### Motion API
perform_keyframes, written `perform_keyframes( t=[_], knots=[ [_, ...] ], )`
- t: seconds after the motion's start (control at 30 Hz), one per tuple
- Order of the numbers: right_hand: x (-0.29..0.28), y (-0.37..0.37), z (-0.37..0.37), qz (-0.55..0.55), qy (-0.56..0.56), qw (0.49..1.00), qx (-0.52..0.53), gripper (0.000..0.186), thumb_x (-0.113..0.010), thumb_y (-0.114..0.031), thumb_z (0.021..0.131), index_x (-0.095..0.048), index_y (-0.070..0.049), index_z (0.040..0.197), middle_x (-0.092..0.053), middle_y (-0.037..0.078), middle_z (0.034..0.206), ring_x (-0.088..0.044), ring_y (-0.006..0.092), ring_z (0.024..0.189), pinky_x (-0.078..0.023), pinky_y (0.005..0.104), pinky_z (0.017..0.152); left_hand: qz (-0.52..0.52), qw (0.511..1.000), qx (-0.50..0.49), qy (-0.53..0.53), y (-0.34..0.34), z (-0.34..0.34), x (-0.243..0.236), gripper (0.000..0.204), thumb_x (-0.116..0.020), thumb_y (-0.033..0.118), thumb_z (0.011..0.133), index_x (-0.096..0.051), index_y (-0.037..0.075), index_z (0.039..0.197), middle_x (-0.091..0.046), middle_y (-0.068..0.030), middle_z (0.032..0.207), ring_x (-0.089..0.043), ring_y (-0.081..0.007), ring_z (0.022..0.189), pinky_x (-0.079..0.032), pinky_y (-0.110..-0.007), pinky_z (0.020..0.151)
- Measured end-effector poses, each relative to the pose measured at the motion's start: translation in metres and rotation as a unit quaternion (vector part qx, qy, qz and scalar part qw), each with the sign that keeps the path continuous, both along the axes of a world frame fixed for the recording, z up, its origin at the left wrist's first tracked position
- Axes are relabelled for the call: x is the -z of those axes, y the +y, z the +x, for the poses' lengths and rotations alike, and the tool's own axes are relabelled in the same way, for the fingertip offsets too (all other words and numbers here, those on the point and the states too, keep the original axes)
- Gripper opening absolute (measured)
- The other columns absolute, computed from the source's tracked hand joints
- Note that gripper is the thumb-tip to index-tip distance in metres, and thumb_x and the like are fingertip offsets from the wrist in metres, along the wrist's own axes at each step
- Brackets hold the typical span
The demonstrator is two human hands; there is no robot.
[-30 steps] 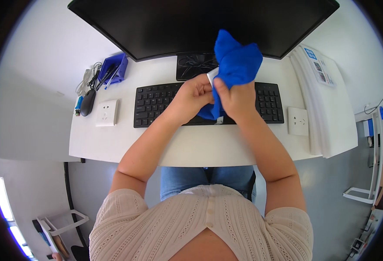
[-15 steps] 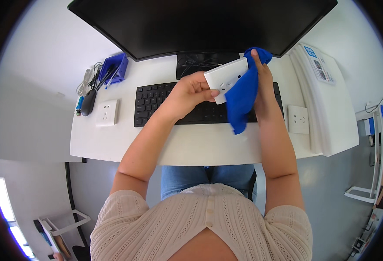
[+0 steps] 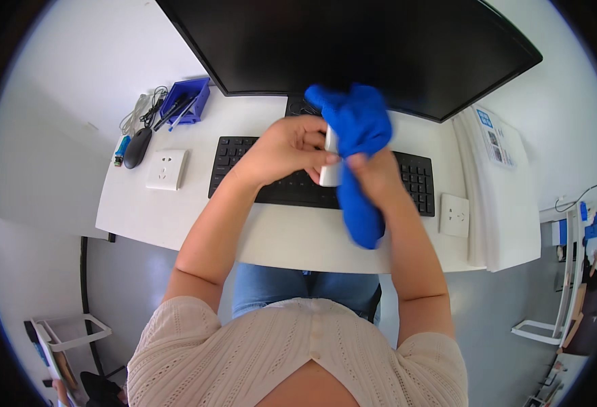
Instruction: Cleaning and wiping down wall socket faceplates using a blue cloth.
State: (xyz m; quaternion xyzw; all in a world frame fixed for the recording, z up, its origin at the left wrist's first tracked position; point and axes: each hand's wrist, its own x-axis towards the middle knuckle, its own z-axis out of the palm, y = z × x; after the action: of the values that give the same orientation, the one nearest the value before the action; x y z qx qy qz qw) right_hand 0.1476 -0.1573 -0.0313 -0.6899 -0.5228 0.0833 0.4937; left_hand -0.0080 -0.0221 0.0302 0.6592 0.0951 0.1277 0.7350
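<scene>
My left hand (image 3: 288, 149) grips a white socket panel (image 3: 329, 176), held on edge above the black keyboard (image 3: 230, 169), with the thumb across it. My right hand (image 3: 373, 173) is closed on a blue cloth (image 3: 359, 122), pressed to the panel's right side, its top bunched high and its tail hanging down. The cloth hides much of the panel and some of the right fingers. Two more white socket panels lie on the desk, one left of the keyboard (image 3: 167, 169), one at its right (image 3: 454, 216).
A black monitor (image 3: 352, 47) stands behind the keyboard on the white desk (image 3: 149, 217). At left are a mouse (image 3: 137, 148), cables (image 3: 152, 105) and a blue pen box (image 3: 193, 102). A stack of white sheets (image 3: 505, 217) lies at right. A white frame (image 3: 534, 329) is beside the desk.
Since half a second ago the panel has turned from showing its face to edge-on and moved slightly down. The cloth and my right hand have shifted left and lower, covering more of it.
</scene>
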Motion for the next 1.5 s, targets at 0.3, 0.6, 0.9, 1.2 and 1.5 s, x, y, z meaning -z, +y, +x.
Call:
perform_keyframes(
  t=[0.3,0.6,0.9,1.2,1.5],
  knots=[
    [-0.013,0.009,-0.016,0.054,-0.106,0.991,0.067,0.052,-0.054,-0.052,0.093,-0.069,-0.002,0.092,-0.068,0.019,0.079,-0.065,0.0402,0.073,-0.052,0.0431,0.068,0.243,0.969,0.052,-0.001,-0.009,-0.006,0.000,0.016,-0.064,-0.001,0.072,-0.051,-0.001,0.081,-0.051,-0.0052,0.062,-0.047,-0.0118,0.055,-0.040,-0.027,0.053],
    [-0.030,0.016,0.008,-0.061,0.181,0.972,0.138,0.062,-0.060,-0.057,0.090,-0.065,0.003,0.074,-0.061,0.014,0.064,-0.064,0.0231,0.063,-0.050,0.0339,0.062,0.110,0.991,0.075,-0.022,-0.013,0.007,0.019,0.028,-0.061,-0.005,0.074,-0.059,-0.002,0.101,-0.060,-0.0038,0.077,-0.057,-0.0083,0.065,-0.045,-0.024,0.057],
    [-0.071,0.006,0.000,0.019,0.631,0.762,0.144,0.044,-0.064,-0.040,0.092,-0.057,-0.007,0.119,-0.061,0.008,0.104,-0.061,0.0197,0.094,-0.050,0.0324,0.085,-0.068,0.995,0.002,-0.078,-0.001,0.003,0.011,0.037,-0.059,-0.004,0.087,-0.055,-0.006,0.125,-0.069,-0.0151,0.105,-0.070,-0.0189,0.084,-0.058,-0.030,0.064],
    [-0.066,-0.014,-0.021,0.086,0.033,0.995,-0.045,0.052,-0.063,-0.026,0.095,-0.044,0.001,0.134,-0.062,0.013,0.119,-0.063,0.0235,0.107,-0.047,0.0323,0.098,-0.107,0.982,-0.086,-0.130,0.010,0.000,0.007,0.037,-0.061,-0.002,0.089,-0.055,-0.003,0.125,-0.069,-0.0154,0.105,-0.070,-0.0223,0.084,-0.060,-0.032,0.062],
    [-0.010,0.009,0.024,0.135,0.521,0.839,-0.088,0.052,-0.076,-0.030,0.084,-0.057,-0.003,0.124,-0.068,0.011,0.107,-0.068,0.0210,0.094,-0.055,0.0377,0.087,-0.109,0.980,-0.117,-0.121,0.011,0.002,0.005,0.039,-0.063,-0.004,0.087,-0.056,-0.003,0.125,-0.069,-0.0165,0.104,-0.070,-0.0233,0.085,-0.061,-0.034,0.063]
  ],
)
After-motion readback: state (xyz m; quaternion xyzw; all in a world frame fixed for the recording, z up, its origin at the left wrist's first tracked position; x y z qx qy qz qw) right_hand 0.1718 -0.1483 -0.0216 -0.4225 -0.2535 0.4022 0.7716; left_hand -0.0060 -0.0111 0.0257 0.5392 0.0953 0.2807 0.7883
